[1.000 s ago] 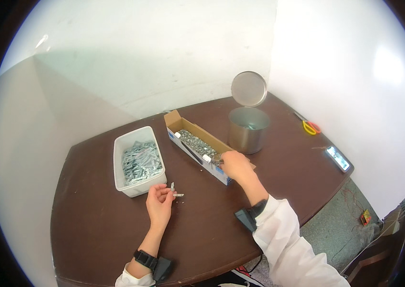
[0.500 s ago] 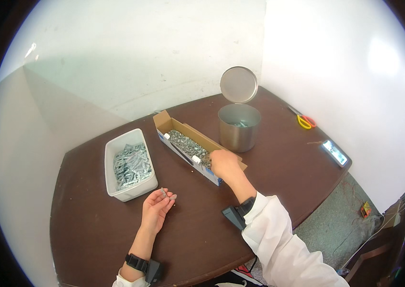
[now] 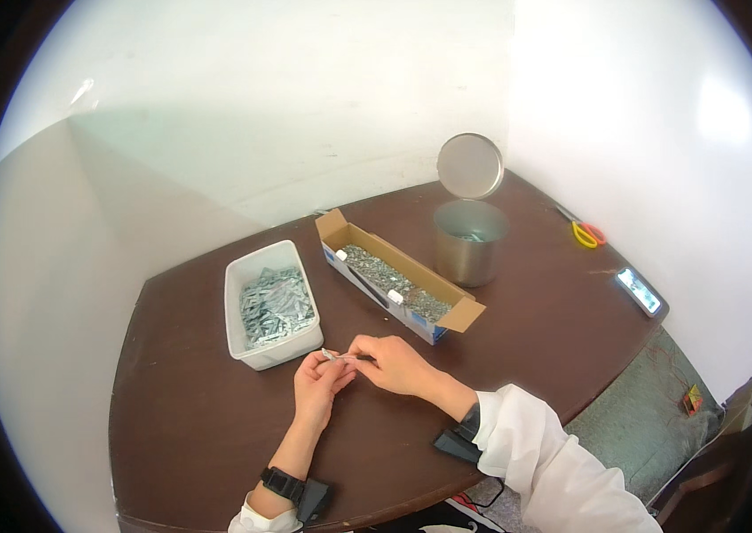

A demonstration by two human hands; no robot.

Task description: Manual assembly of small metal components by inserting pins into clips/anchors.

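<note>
My left hand (image 3: 316,387) is closed in a pinch on a small silvery metal piece (image 3: 328,354), too small to name more exactly. Fingertip to fingertip with it, my right hand (image 3: 396,366) is also closed in a pinch; what lies between its fingers I cannot make out. Just beyond my left hand, a white plastic tub (image 3: 297,353) holds many flat grey-green metal strips (image 3: 275,306). Past my right hand lies a long open cardboard box (image 3: 460,314) filled with small metal parts (image 3: 394,282).
Behind the box stands a metal canister (image 3: 469,258) with some pieces inside, its round lid (image 3: 470,166) raised at the back. Scissors (image 3: 586,234) with yellow and orange handles and a lit phone (image 3: 640,290) lie along the right of the brown table (image 3: 216,444).
My right hand has left the cardboard box and come back to meet my left hand. My left hand still pinches the metal piece. The whole view has shifted slightly.
</note>
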